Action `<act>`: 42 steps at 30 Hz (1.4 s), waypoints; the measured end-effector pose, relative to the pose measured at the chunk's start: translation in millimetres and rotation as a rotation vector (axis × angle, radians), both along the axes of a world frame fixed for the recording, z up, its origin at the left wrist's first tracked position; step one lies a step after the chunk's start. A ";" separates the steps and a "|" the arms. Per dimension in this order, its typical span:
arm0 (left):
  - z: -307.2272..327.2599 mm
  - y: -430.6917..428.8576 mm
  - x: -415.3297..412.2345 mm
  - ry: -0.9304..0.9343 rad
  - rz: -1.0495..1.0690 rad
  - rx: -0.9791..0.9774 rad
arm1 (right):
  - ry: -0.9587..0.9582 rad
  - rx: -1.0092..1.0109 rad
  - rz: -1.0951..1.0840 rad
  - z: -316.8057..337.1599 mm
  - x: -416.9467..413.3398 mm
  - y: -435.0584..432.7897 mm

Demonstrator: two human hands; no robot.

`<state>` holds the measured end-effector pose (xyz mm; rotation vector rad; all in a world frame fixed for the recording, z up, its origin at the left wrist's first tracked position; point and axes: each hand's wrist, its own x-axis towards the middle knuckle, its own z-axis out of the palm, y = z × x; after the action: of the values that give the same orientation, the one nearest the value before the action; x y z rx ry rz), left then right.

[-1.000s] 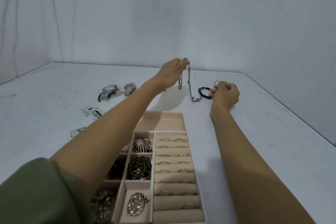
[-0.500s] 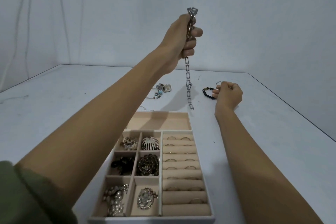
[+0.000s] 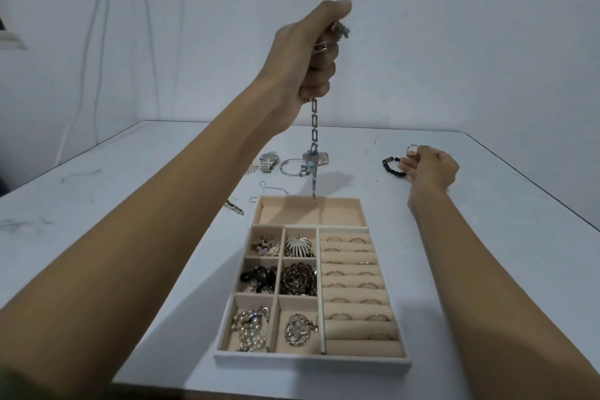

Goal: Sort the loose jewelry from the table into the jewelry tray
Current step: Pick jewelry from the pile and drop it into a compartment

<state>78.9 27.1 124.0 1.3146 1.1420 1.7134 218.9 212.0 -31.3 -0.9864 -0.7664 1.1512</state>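
My left hand [image 3: 310,63] is raised high and gripped around a silver link chain [image 3: 313,133], which hangs straight down. The chain's lower end dangles over the long empty compartment at the far end of the beige jewelry tray [image 3: 311,361]. My right hand [image 3: 430,169] rests on the table to the right, pinching a small ring [image 3: 412,150] between thumb and fingers. A black bead bracelet [image 3: 391,166] lies against that hand. The tray's small left compartments hold brooches and pearls; its right side holds rings in rolls.
Loose pieces lie on the white table beyond the tray: a silver watch [image 3: 269,161], a hoop with charms [image 3: 303,166], a thin wire hook [image 3: 269,188] and a patterned strip [image 3: 233,207]. A wall stands behind; the table's right edge [image 3: 532,185] runs diagonally.
My left hand lifted the chain from the table to high above it, then brought it nearer, so its lower end now hangs over the tray's far compartment. My right hand barely moved.
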 end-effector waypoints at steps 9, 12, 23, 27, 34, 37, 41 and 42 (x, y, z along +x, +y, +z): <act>-7.4 -43.8 -39.7 -0.157 0.056 0.165 | -0.014 0.193 0.600 70.9 -0.5 -60.8; -13.0 -52.6 -57.7 -0.209 0.069 0.216 | -0.164 0.264 0.785 84.0 -4.3 -88.8; -69.6 -44.7 -90.1 -0.312 0.215 0.156 | -0.904 0.536 1.193 83.7 -34.3 -145.0; -72.6 -42.2 -84.7 -0.281 0.268 0.156 | -0.994 0.595 1.296 77.5 -44.0 -153.1; -77.5 -40.9 -78.3 -0.275 0.276 0.122 | -1.152 0.649 1.341 60.4 -62.7 -160.0; -80.2 -41.4 -77.0 -0.304 0.291 0.109 | -1.191 0.675 1.322 55.7 -66.0 -161.4; -81.7 -41.9 -76.1 -0.337 0.297 0.101 | -1.211 0.701 1.312 52.7 -68.9 -162.5; -81.6 -42.2 -76.8 -0.349 0.295 0.105 | -1.213 0.704 1.312 52.1 -69.6 -162.5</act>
<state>2.1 -15.1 42.4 0.8862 1.0899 2.1421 149.3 49.5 20.8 -0.3818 -2.8415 1.0172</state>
